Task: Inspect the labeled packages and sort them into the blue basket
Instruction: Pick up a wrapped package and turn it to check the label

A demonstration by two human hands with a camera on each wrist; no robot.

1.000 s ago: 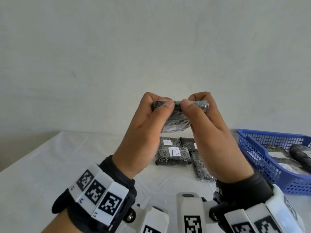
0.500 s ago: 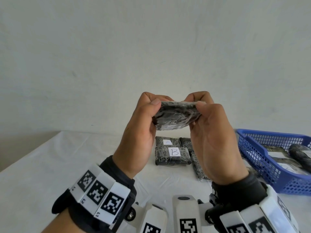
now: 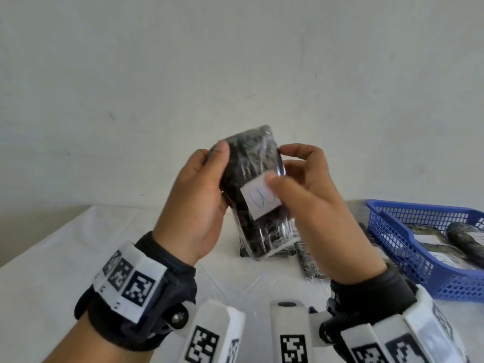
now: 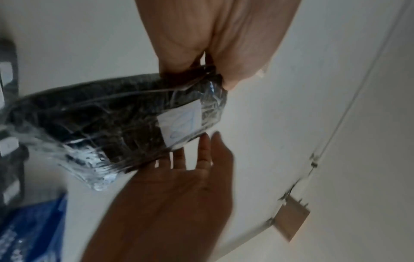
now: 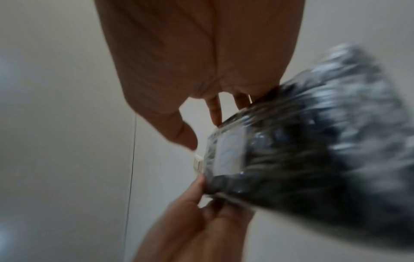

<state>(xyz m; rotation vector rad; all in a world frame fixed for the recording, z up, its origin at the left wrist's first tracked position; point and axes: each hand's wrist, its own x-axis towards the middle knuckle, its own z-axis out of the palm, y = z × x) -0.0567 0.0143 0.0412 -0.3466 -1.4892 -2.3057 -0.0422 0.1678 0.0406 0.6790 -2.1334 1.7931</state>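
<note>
Both hands hold one plastic-wrapped dark package (image 3: 255,189) up above the table (image 3: 52,258): left hand (image 3: 195,200) clamped on its left edge, right hand (image 3: 309,197) pinching beside the white label (image 3: 259,199). Better to slide that thumb clear, read the letter, then carry it right to the blue basket (image 3: 398,231).

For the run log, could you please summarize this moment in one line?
phase: inspect | package: held up, label facing camera | left hand: gripping | right hand: pinching | blue basket: holds packages
</note>
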